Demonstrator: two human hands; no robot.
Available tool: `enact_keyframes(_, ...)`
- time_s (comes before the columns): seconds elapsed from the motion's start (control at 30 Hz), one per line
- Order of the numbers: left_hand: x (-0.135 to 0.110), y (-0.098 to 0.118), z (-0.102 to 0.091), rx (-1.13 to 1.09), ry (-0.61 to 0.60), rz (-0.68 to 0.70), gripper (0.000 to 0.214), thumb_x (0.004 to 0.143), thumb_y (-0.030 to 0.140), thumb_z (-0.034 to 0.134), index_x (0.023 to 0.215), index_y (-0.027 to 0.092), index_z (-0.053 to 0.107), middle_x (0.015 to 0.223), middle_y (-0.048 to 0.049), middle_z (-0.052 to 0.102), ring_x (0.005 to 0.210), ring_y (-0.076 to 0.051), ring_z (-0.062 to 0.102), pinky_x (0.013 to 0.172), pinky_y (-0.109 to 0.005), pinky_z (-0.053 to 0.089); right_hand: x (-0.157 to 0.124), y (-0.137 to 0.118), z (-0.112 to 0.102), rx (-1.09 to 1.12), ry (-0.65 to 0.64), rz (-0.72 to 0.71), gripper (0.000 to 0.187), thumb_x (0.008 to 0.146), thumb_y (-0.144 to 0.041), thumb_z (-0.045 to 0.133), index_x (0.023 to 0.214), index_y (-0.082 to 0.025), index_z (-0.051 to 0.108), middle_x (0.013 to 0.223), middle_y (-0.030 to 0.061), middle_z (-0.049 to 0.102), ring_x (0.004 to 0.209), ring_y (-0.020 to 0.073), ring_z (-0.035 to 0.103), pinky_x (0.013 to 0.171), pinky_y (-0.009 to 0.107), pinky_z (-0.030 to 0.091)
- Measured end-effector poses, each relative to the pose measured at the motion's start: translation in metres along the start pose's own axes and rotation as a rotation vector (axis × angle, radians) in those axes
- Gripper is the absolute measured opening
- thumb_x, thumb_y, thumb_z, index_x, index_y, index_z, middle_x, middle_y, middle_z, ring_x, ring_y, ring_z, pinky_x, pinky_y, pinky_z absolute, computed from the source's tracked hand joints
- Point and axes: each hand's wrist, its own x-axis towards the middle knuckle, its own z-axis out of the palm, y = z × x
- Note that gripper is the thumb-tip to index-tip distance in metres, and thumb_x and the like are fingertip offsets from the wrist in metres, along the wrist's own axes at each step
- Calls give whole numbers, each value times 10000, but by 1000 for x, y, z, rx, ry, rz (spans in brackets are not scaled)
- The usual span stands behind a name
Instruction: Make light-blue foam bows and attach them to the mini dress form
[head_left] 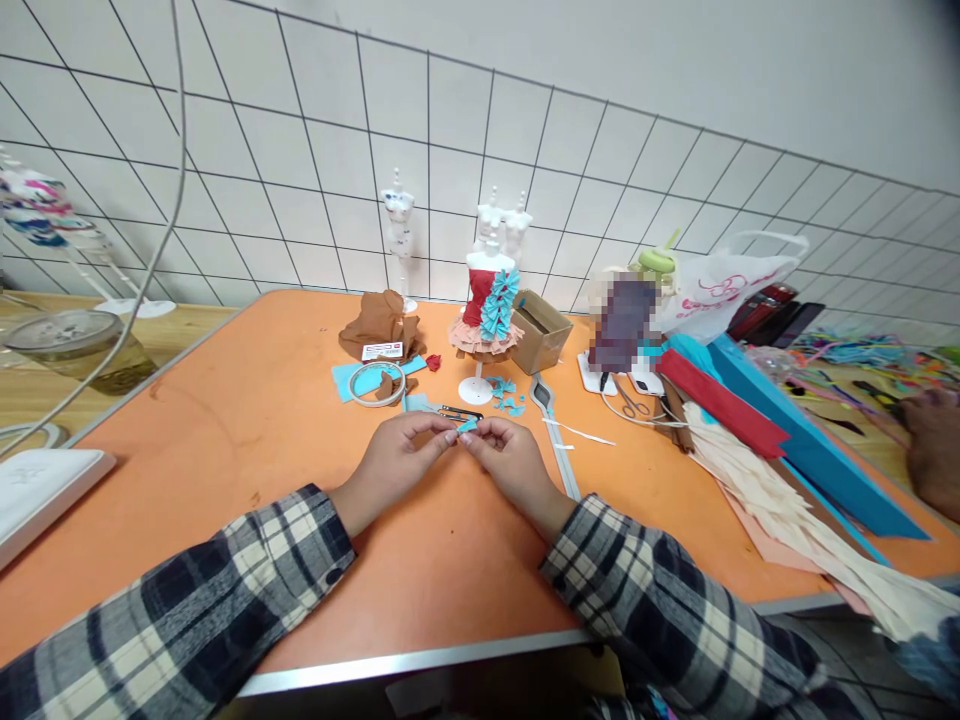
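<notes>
Between my fingertips is a small light-blue piece of crepe paper (468, 426). My left hand (401, 455) pinches it from one side, and my right hand (514, 460) pinches it from the other. Just beyond them stands a small white dress form (477, 386) in a red bodice (480, 297), with a blue ruffle (500, 305) down one side and a peach and brown skirt (484, 335). Several blue paper scraps (510, 400) lie by its base. Dark tweezers (460, 412) rest right behind my fingers.
Left of the dress form are brown crepe paper (381, 325) and a roll of tape (376, 384). A cardboard box (546, 335) stands behind at right. Scissors (636, 402), a red paper roll (724, 405) and cream strips (780, 500) lie rightward. Another person's hand (932, 450) shows at the right edge.
</notes>
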Motion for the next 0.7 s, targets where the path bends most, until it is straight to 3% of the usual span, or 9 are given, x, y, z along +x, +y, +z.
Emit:
enact_keyframes(0.13, 0, 0, -1, 40, -2, 53, 194, 842, 337, 593, 808, 178, 698, 826, -52, 733, 791, -205, 670, 780, -330, 505, -2, -2, 1, 40, -52, 33, 243, 727, -387, 677, 715, -176, 558, 586, -56, 451, 512, 73, 402, 464, 198, 358)
enact_keyframes(0.27, 1, -2, -3, 22, 0, 94, 211, 885, 338, 549, 840, 175, 676, 852, -59, 728, 803, -194, 664, 763, -314, 506, -3, -2, -1, 129, -114, 95, 256, 709, -391, 700, 820, -189, 588, 702, -32, 521, 585, 88, 472, 456, 188, 438)
enact_keyframes(0.37, 2, -5, -11, 193, -47, 297, 182, 910, 280, 519, 882, 194, 677, 869, -48, 726, 857, -194, 646, 924, -392, 441, -1, -1, -5, 96, -130, 132, 235, 703, -358, 694, 840, -186, 610, 711, -27, 544, 578, 88, 489, 446, 187, 447)
enact_keyframes(0.43, 3, -6, -19, 358, -145, 505, 191, 912, 194, 494, 946, 232, 678, 923, -25, 730, 948, -198, 627, 1057, -468, 304, 1, -1, -9, 11, -174, 129, 179, 711, -309, 674, 822, -181, 620, 673, -29, 559, 546, 88, 500, 450, 194, 441)
enact_keyframes(0.53, 5, -5, -30, 483, -266, 736, 270, 901, 118, 469, 1034, 257, 658, 941, -7, 732, 1006, -198, 604, 1094, -481, 232, 0, -1, -15, -184, -243, -36, 75, 735, -197, 632, 805, -178, 651, 694, -16, 631, 596, 100, 572, 547, 208, 460)
enact_keyframes(0.7, 8, -1, -35, 558, -373, 831, 265, 905, 112, 458, 1029, 231, 660, 934, -37, 713, 947, -188, 606, 1037, -419, 323, 0, -3, -23, -576, -310, -384, 113, 811, -128, 594, 835, -198, 680, 785, -9, 701, 721, 115, 628, 687, 216, 448)
